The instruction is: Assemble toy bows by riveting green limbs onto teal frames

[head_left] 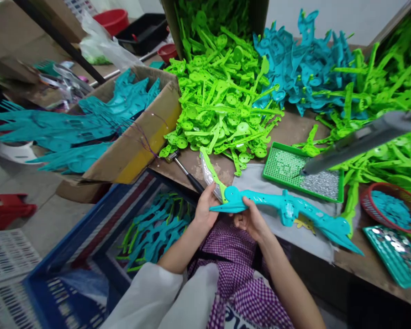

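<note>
A long blue plastic toy bow [260, 197] with a bright green limb at each end lies across my two hands, over the table's front edge. My left hand [207, 208] is closed round its left end, where the green limb [208, 165] joins the blue body. My right hand [250, 218] grips the blue body a little farther right, thumb on top and fingers curled below. The bow's right end rests over a grey cloth [246, 176] on the table. Behind it, a grey powered screwdriver [349, 141] points down at a green tray [270, 176] of small screws.
Green limbs [222, 100] and blue bow bodies [304, 59] are heaped at the back. Left stands a cardboard box [150, 132] of blue parts; a hammer [187, 171] lies beside it. A blue crate [51, 269] holds several bows below. Right are a red basket [370, 201] and teal tray [380, 256].
</note>
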A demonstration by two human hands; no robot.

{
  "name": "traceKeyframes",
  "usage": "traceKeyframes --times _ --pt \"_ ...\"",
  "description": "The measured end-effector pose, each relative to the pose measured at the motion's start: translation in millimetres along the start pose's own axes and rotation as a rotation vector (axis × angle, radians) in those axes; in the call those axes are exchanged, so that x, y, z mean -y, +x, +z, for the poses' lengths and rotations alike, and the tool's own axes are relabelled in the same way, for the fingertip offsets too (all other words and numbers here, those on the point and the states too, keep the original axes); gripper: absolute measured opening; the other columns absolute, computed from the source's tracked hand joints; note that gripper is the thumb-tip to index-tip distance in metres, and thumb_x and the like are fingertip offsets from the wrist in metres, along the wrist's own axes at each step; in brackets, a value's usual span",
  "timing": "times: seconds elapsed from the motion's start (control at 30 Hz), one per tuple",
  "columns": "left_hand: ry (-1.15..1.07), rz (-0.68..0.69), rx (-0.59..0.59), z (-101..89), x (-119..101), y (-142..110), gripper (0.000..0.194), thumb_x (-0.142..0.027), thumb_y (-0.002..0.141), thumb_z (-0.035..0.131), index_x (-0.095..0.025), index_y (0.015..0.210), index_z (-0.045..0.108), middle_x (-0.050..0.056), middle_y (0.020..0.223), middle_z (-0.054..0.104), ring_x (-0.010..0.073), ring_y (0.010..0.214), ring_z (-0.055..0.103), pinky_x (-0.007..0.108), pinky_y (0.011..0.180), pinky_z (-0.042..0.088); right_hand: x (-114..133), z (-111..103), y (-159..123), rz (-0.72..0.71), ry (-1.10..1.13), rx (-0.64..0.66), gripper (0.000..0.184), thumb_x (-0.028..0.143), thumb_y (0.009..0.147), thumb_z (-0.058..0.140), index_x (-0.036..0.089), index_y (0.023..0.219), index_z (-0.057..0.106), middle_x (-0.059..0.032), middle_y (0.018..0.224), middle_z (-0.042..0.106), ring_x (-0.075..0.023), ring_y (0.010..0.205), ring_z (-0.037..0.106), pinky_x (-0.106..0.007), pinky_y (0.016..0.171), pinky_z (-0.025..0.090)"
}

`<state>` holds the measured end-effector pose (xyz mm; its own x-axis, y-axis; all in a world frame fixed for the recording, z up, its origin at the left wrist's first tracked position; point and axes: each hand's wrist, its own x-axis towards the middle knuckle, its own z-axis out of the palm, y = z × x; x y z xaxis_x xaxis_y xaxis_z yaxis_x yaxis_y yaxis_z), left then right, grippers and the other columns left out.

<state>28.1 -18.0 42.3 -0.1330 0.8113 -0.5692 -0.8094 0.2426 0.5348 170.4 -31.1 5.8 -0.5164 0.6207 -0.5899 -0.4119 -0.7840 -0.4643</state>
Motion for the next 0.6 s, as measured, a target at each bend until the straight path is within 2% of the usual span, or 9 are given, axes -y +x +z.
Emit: traceKeyframes --times 0.1,0.2,0.3,0.37,0.53,0.6 --pt "-0.007 -0.008 -0.012 -1.0 0 -1 0.018 -0.023 0.079 0.066 -0.012 0.093 0.068 0.004 0.084 0.072 0.0147 0.076 0.068 0.024 0.075 0.053 -4 5 0 -0.041 0.018 -0.073 0.043 0.058 0.072 0.063 0.014 0.071 0.060 -0.0034 0.059 0.066 -0.0080 0.035 0.052 -0.015 0.026 0.028" --pt "-0.034 -0.004 -0.056 1.7 1 -4 0.012 -0.019 0.079 0.064 -0.012 0.088 0.067 0.004 0.082 0.073 0.0150 0.075 0.068 0.025 0.075 0.053 -12 12 4 -0.133 0.084 -0.185 0.042 0.057 0.070 0.064 0.018 0.061 0.052 0.0029 0.043 0.053 -0.0064 0.029 0.043 -0.016 0.025 0.025" --pt "-0.081 0.001 -0.101 6.3 0 -6 0.007 -0.017 0.080 0.061 -0.012 0.082 0.066 0.004 0.077 0.072 0.0146 0.072 0.068 0.025 0.073 0.054 -17 16 5 -0.174 0.114 -0.239 0.044 0.057 0.069 0.063 0.019 0.056 0.046 0.0058 0.037 0.045 -0.0046 0.026 0.035 -0.016 0.025 0.020" --pt "-0.089 -0.009 -0.114 7.6 0 -7 0.008 -0.017 0.081 0.060 -0.012 0.082 0.066 0.004 0.075 0.072 0.0145 0.070 0.068 0.025 0.071 0.054 -16 17 4 -0.147 0.116 -0.231 0.045 0.058 0.069 0.063 0.019 0.056 0.046 0.0055 0.038 0.045 -0.0038 0.026 0.034 -0.016 0.026 0.019" --pt "-0.083 -0.003 -0.108 1.1 2 -7 0.009 -0.018 0.079 0.062 -0.013 0.087 0.064 0.004 0.080 0.072 0.0163 0.076 0.069 0.027 0.075 0.054 -9 9 -4 0.009 0.057 -0.064 0.048 0.064 0.070 0.062 0.016 0.073 0.055 0.0029 0.049 0.055 -0.0041 0.029 0.039 -0.015 0.027 0.016" --pt "-0.098 -0.002 -0.128 -1.0 5 -7 0.010 -0.019 0.079 0.063 -0.014 0.087 0.064 0.004 0.080 0.072 0.0165 0.078 0.070 0.027 0.076 0.054 -8 7 -5 0.013 0.056 -0.088 0.048 0.062 0.066 0.066 0.017 0.068 0.051 0.0046 0.047 0.052 -0.0038 0.029 0.038 -0.015 0.028 0.015"
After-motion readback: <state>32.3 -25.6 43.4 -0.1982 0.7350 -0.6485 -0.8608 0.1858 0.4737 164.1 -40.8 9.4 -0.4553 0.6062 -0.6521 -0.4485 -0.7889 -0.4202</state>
